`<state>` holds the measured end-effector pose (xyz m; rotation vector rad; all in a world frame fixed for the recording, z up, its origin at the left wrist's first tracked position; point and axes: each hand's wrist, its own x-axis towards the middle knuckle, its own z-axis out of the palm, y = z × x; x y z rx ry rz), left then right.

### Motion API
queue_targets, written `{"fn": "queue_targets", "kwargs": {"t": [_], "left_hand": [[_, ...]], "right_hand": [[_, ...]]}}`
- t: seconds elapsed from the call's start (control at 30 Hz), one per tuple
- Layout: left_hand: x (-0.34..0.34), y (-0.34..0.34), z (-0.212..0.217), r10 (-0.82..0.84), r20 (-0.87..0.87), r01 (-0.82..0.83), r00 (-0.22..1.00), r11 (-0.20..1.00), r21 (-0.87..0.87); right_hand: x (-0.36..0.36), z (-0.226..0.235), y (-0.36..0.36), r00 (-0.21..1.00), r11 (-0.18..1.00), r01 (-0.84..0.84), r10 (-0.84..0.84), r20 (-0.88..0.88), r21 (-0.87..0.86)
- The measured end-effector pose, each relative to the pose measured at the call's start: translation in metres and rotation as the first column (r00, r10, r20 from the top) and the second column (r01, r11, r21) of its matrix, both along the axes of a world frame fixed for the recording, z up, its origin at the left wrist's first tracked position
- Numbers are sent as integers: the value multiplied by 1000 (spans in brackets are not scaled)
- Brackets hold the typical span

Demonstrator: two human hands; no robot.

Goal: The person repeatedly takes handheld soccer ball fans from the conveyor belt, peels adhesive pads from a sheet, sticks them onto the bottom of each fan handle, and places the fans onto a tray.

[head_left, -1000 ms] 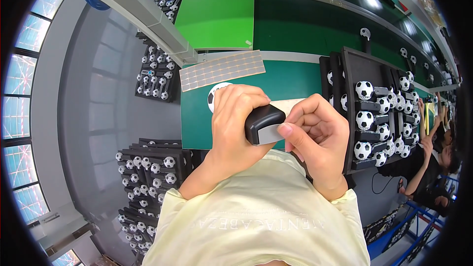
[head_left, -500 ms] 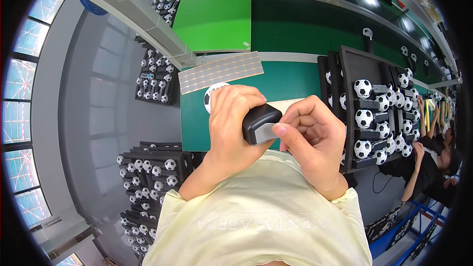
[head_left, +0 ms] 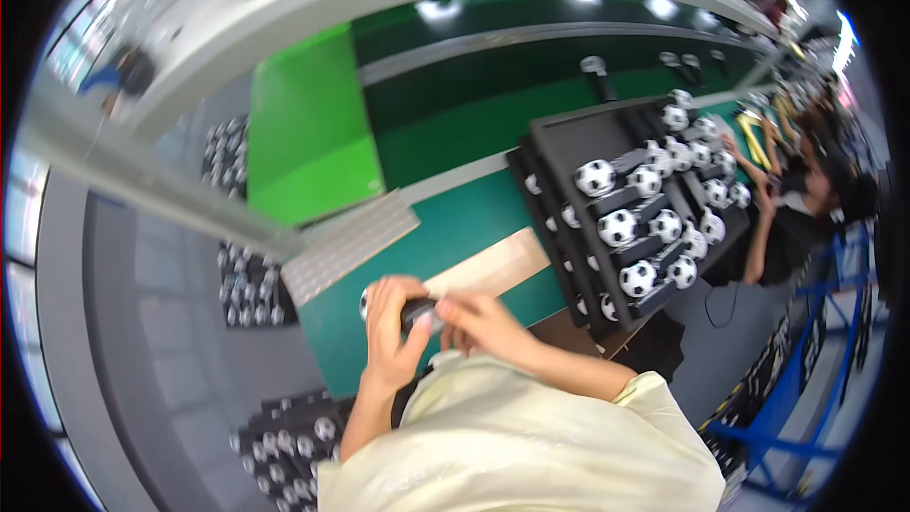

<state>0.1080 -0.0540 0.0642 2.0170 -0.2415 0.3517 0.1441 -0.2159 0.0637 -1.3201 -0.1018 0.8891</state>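
My left hand (head_left: 387, 327) is wrapped round a black handle (head_left: 417, 310) in front of my chest. A white-and-black soccer ball (head_left: 364, 303) shows at the far side of that hand, seemingly the handle's other end, mostly covered by my fingers. My right hand (head_left: 482, 324) has its fingers curled against the handle's near end. Between the two hands a small grey patch (head_left: 437, 322) is visible on that end; blur hides its edges. Beyond them, a pale strip sheet (head_left: 493, 265) and a sheet of grey rectangular stickers (head_left: 351, 246) lie on the green table (head_left: 455, 213).
At the right, stacked black trays (head_left: 569, 137) hold several soccer-ball pieces. More filled trays (head_left: 284, 441) stand low at the left. A bright green board (head_left: 313, 133) lies beyond a white post (head_left: 190, 185). A person in black (head_left: 791, 218) works at far right.
The view has swung, so the table and trays appear tilted and my hands sit lower and farther left. Both hands stay at the handle; the right fingers have closed in against its end.
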Motion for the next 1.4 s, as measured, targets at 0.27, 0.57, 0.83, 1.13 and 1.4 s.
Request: {"fn": "queue_targets", "kwargs": {"t": [0.27,0.57,0.83,1.13,1.4], "left_hand": [[7,-17,-86,-149,-107,183,983,807,561],[-90,41,-126,425,-265,-184,865,762,620],[-146,41,-150,616,-392,-270,683,712,649],[-97,46,-141,432,-326,-159,841,773,614],[-57,37,-111,153,-329,82,932,794,603]], "right_hand": [[7,-102,-16,855,963,220,-113,-506,156],[258,-257,33,790,798,564,-446,-420,212],[407,-326,13,802,799,593,-578,149,-94],[184,-53,-97,647,-353,761,470,600,-544],[174,-77,-148,565,32,785,373,736,-619]]}}
